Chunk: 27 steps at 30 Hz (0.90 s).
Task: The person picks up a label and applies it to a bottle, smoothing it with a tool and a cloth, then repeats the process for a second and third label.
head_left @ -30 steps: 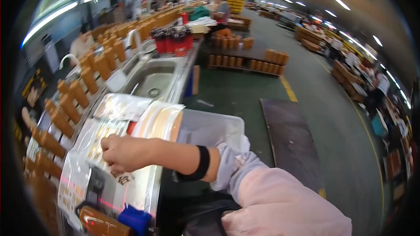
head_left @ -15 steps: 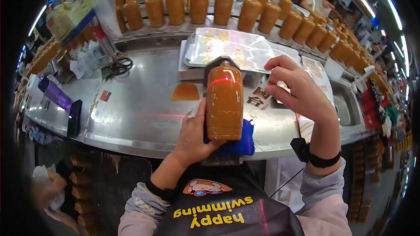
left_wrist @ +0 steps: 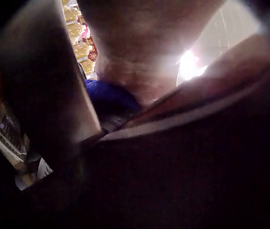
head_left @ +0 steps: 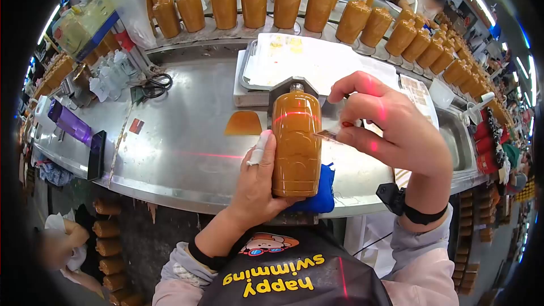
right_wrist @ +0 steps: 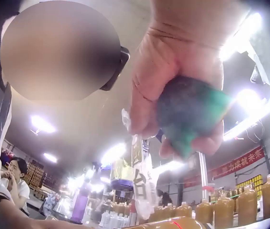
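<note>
A brown glazed bottle (head_left: 296, 156) lies tilted on a dark stand, its neck pointing away, with a red laser line across its shoulder. My left hand (head_left: 255, 187) grips its lower left side; one finger wears a white wrap (head_left: 260, 148). Thumb and finger of my right hand (head_left: 391, 127) pinch a thin clear decal (head_left: 326, 135), nearly edge-on close to the bottle's right side. Dark Chinese characters show on the hanging decal (right_wrist: 140, 183) in the right wrist view. There, a blurred dark green thing (right_wrist: 192, 112) sits within that palm. The left wrist view is mostly dark.
Under the bottle's right side lies a blue cloth (head_left: 324, 190). Behind it, white sheets (head_left: 317, 65) cover a metal tray. A brown flat piece (head_left: 242, 123), scissors (head_left: 156, 85) and purple bottle (head_left: 71, 122) are leftward. Many brown bottles (head_left: 255, 5) line the back; a sink (head_left: 458, 136) is right.
The head view has swung from the sink side to the bench front. My right hand has come from the sheets to the bottle's right side, and the decal has turned from flat to edge-on.
</note>
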### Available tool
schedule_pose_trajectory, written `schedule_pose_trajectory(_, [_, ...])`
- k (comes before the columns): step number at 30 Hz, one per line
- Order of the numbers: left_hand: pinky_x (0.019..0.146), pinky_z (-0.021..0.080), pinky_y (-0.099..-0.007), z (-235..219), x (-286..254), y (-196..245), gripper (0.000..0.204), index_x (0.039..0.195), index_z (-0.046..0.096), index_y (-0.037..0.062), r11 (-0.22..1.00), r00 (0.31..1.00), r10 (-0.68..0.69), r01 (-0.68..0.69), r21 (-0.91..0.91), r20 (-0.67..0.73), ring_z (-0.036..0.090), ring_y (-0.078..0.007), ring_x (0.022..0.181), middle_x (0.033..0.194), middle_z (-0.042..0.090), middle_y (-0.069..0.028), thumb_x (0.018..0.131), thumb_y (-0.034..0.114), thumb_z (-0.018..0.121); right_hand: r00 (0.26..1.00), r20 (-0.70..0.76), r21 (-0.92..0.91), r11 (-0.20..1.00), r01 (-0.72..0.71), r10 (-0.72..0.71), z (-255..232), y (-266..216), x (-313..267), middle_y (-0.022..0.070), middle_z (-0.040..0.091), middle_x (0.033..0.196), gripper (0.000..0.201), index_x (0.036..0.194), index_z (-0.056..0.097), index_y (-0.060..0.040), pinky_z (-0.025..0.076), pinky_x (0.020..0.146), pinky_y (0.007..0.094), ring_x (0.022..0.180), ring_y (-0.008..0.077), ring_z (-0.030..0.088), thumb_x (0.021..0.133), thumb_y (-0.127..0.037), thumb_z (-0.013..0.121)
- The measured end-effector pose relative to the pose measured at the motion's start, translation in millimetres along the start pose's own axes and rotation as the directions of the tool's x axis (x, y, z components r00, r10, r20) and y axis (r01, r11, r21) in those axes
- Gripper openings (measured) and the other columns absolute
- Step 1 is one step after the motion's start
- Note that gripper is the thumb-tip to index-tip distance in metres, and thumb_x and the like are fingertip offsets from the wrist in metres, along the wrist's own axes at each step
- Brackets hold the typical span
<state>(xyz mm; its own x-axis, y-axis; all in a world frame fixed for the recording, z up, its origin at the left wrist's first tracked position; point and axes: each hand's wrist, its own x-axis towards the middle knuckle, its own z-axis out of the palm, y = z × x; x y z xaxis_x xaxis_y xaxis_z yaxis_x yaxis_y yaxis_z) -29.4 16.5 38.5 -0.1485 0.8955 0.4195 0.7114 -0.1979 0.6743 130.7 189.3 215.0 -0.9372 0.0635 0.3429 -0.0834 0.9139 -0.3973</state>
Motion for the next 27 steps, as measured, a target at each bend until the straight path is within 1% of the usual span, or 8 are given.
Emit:
schedule_pose_trajectory(4, [0.112, 0.026, -0.0493, 0, 1, 0, 0.114, 0.151, 0.007, -0.0064, 0.994, 0.997, -0.054, 0.059, -0.087, 0.054, 0.040, -0.0441, 0.133, 0.148, 0.031, -0.0313, 0.075, 0.040, 0.079, 0.999, 0.032, 0.010, 1.000, -0.012, 0.012, 1, 7, 12, 0.0130, 0.058, 0.106, 0.015, 0.085, 0.057, -0.0017, 0.049, 0.071, 0.0333, 0.081, 0.0243, 0.060, 0.083, -0.008, 0.070])
schedule_pose_trajectory(7, [0.114, 0.025, -0.0444, -15, 7, 4, 0.105, 0.150, 0.009, -0.0075, 0.963, 0.998, 0.031, -0.015, -0.268, 0.058, 0.037, -0.0406, 0.136, 0.149, 0.031, -0.0301, 0.081, 0.034, 0.075, 0.998, -0.005, 0.000, 0.998, -0.058, 0.058, 29, 37, 19, 0.0131, 0.058, 0.103, 0.018, 0.084, 0.057, -0.0006, 0.049, 0.073, 0.0345, 0.082, 0.0264, 0.060, 0.086, -0.012, 0.070])
schedule_pose_trajectory(8, [0.114, 0.025, -0.0432, -13, 9, 0, 0.102, 0.150, 0.010, -0.0078, 0.892, 0.999, -0.048, 0.049, -0.449, 0.015, 0.036, -0.0387, 0.137, 0.149, 0.031, -0.0297, 0.083, 0.033, 0.074, 0.996, -0.010, 0.003, 0.996, -0.089, 0.089, 38, 46, 19, 0.0132, 0.058, 0.102, 0.018, 0.084, 0.057, -0.0001, 0.049, 0.073, 0.0350, 0.083, 0.0269, 0.060, 0.086, -0.013, 0.070])
schedule_pose_trajectory(10, [0.114, 0.025, -0.0409, -4, 17, -8, 0.095, 0.150, 0.011, -0.0084, 0.638, 0.972, -0.232, 0.133, -0.759, -0.025, 0.034, -0.0348, 0.139, 0.150, 0.030, -0.0288, 0.086, 0.031, 0.070, 0.989, -0.010, 0.028, 0.989, -0.146, 0.146, 47, 53, 21, 0.0134, 0.058, 0.101, 0.019, 0.085, 0.057, 0.0006, 0.050, 0.075, 0.0354, 0.084, 0.0277, 0.060, 0.087, -0.014, 0.069])
schedule_pose_trajectory(13, [0.114, 0.025, -0.0393, -6, 38, 2, 0.090, 0.149, 0.012, -0.0087, 0.644, 0.943, -0.332, 0.243, -0.725, 0.022, 0.031, -0.0302, 0.140, 0.150, 0.030, -0.0279, 0.091, 0.033, 0.066, 0.980, -0.014, 0.086, 0.977, -0.197, 0.199, 56, 58, 24, 0.0137, 0.059, 0.100, 0.019, 0.086, 0.058, 0.0016, 0.050, 0.076, 0.0351, 0.085, 0.0280, 0.060, 0.088, -0.014, 0.069])
schedule_pose_trajectory(17, [0.112, 0.029, -0.0377, 6, 42, 1, 0.088, 0.149, 0.012, -0.0085, 0.603, 0.928, -0.370, 0.273, -0.750, 0.040, 0.039, -0.0271, 0.134, 0.143, 0.038, -0.0245, 0.090, 0.026, 0.068, 0.976, -0.070, 0.111, 0.974, -0.198, 0.206, 66, 64, 22, 0.0134, 0.059, 0.100, 0.019, 0.088, 0.059, 0.0021, 0.050, 0.077, 0.0345, 0.087, 0.0275, 0.061, 0.088, -0.014, 0.069])
schedule_pose_trajectory(23, [0.111, 0.030, -0.0371, 6, 43, 0, 0.088, 0.150, 0.009, -0.0075, 0.578, 0.943, -0.328, 0.245, -0.778, 0.054, 0.041, -0.0246, 0.131, 0.142, 0.039, -0.0211, 0.091, 0.023, 0.067, 0.969, -0.098, 0.118, 0.970, -0.213, 0.225, 70, 64, 22, 0.0142, 0.060, 0.099, 0.020, 0.088, 0.059, 0.0021, 0.050, 0.078, 0.0347, 0.088, 0.0277, 0.061, 0.087, -0.014, 0.070])
schedule_pose_trajectory(27, [0.110, 0.033, -0.0363, 5, 45, -1, 0.084, 0.150, 0.009, -0.0074, 0.511, 0.944, -0.322, 0.233, -0.828, 0.067, 0.042, -0.0240, 0.130, 0.142, 0.039, -0.0208, 0.093, 0.021, 0.063, 0.964, -0.087, 0.117, 0.964, -0.239, 0.250, 70, 62, 22, 0.0147, 0.060, 0.099, 0.021, 0.087, 0.058, 0.0019, 0.050, 0.078, 0.0348, 0.088, 0.0277, 0.061, 0.087, -0.015, 0.071])
